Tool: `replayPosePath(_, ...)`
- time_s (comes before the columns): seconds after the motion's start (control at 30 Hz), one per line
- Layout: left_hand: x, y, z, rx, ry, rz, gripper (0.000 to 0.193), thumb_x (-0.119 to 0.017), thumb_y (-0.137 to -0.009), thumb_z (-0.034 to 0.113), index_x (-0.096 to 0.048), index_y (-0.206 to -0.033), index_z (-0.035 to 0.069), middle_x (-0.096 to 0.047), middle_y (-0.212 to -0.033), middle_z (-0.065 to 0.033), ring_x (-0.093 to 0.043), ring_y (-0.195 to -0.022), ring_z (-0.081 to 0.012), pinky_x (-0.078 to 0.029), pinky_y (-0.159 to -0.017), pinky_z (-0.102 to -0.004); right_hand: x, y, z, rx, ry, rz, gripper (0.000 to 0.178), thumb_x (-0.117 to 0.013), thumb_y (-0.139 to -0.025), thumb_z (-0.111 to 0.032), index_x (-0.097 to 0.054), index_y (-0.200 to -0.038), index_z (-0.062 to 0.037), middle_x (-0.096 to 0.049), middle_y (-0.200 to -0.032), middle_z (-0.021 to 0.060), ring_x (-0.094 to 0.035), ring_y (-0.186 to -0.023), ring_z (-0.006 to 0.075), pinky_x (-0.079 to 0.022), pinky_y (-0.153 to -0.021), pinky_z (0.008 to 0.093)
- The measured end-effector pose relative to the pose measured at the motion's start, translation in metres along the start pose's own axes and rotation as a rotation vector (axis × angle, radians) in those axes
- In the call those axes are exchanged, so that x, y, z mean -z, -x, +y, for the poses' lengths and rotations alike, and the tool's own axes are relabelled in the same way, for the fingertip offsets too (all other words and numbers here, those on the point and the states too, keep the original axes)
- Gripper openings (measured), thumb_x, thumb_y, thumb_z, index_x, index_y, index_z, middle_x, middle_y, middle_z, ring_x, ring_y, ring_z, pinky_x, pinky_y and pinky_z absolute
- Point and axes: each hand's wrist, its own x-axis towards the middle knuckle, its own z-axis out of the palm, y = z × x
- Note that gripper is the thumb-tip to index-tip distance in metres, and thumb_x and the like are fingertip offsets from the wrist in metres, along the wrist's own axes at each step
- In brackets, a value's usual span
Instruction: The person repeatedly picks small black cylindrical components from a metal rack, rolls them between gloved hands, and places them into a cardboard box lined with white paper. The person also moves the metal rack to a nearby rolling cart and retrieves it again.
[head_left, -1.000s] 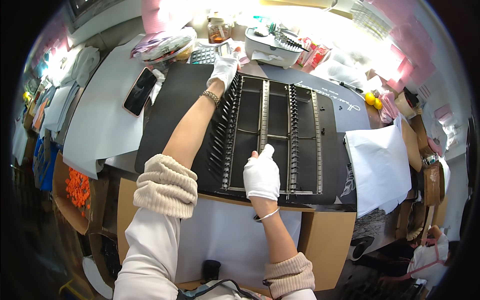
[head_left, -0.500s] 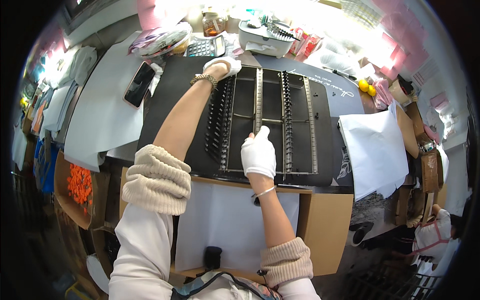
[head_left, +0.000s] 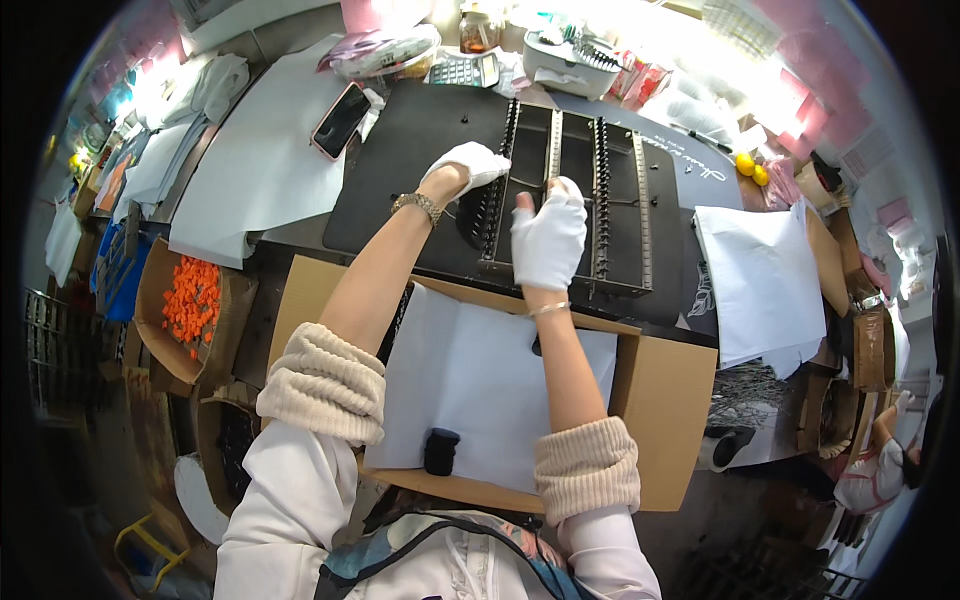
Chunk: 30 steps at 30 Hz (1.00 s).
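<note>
A black rectangular mat (head_left: pixel 410 140) is overlain by a dark metal rectangular rack with toothed bars (head_left: pixel 603 190). The white-fabric-gloved right hand (head_left: pixel 550 240) is set over the second bar from the left (head_left: pixel 553 145); the similarly gloved left hand (head_left: pixel 470 165) is held beside the leftmost bar (head_left: pixel 497 195). Whether anything is clamped by either cannot be told, the fingertips being poorly seen.

left hand (head_left: pixel 468 166) | left metal frame's (head_left: pixel 602 170) far-left corner | now midway along left side

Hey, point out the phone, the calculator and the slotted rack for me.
Phone (head_left: pixel 341 121): head view, middle of its dark screen.
Calculator (head_left: pixel 456 72): head view, on its keypad.
Slotted rack (head_left: pixel 603 188): head view, on a dark toothed bar.
</note>
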Motion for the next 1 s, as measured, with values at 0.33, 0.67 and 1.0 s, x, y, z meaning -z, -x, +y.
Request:
replayPosePath(0.33,-0.011,0.033,0.011,0.058,0.09,0.066,0.052,-0.055,-0.091,0.051,-0.071,-0.111,0.005,-0.069,-0.116,-0.0188,-0.064,-0.109,-0.0374,-0.05,-0.093,-0.042,-0.005,0.037,-0.013,0.205,-0.299,-0.177,0.034,-0.087,-0.063,-0.022,-0.057,-0.064,-0.0084,-0.058,-0.065,0.0077,-0.059,-0.058,0.0282,-0.048,-0.057,0.0392)
replayPosePath(0.67,-0.013,0.133,-0.01,0.117,0.947,-0.294,0.036,-0.066,-0.093,0.036,-0.061,-0.107,0.003,-0.065,-0.094,-0.0051,-0.063,-0.075,-0.0155,-0.06,-0.062,-0.0306,0.017,0.017,-0.009,-0.025,-0.386,-0.713,0.037,-0.089,-0.064,-0.025,-0.065,-0.081,-0.0039,-0.067,-0.077,0.0093,-0.065,-0.069,0.0269,-0.052,-0.068,0.0377)
replayPosePath(1.0,-0.066,0.16,0.001,-0.08,1.154,0.221,0.03,-0.071,-0.083,0.01,-0.063,-0.111,0.002,-0.064,-0.081,-0.0015,-0.06,-0.064,-0.0078,-0.051,-0.05,-0.0252,0.019,0.019,0.006,-0.197,-0.762,-0.62,0.024,-0.061,-0.096,-0.026,-0.068,-0.098,-0.0032,-0.071,-0.086,0.0098,-0.066,-0.077,0.0179,-0.052,-0.072,0.0306)
